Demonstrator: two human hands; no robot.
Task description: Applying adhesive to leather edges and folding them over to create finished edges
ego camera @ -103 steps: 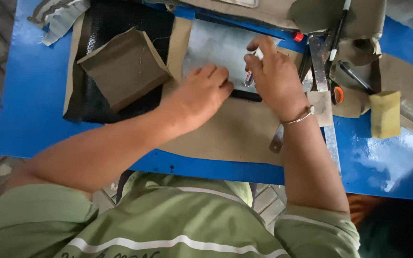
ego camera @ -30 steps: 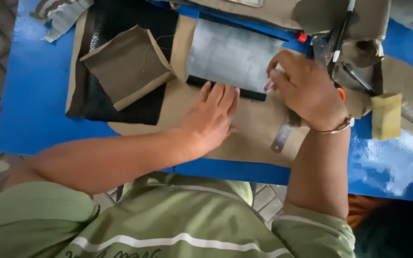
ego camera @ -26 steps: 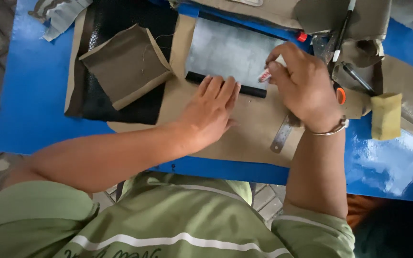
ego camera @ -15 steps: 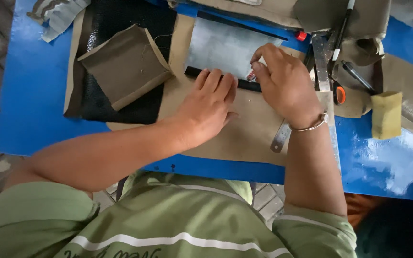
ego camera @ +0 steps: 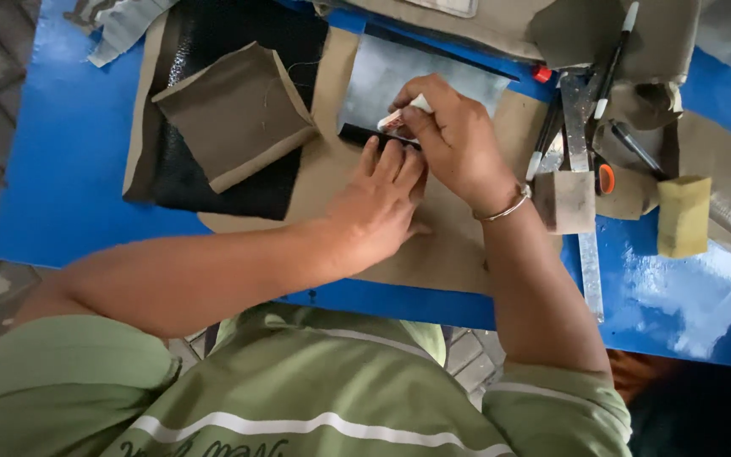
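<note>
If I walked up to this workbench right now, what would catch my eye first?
Probably the bright blue table, then the two hands at its middle. The right hand pinches a small white tube at a black strip below a grey sheet, while the left hand presses flat beside it.

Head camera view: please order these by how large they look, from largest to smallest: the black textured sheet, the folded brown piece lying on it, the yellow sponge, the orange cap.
1. black textured sheet, though partly covered
2. folded brown piece
3. yellow sponge
4. orange cap
</note>
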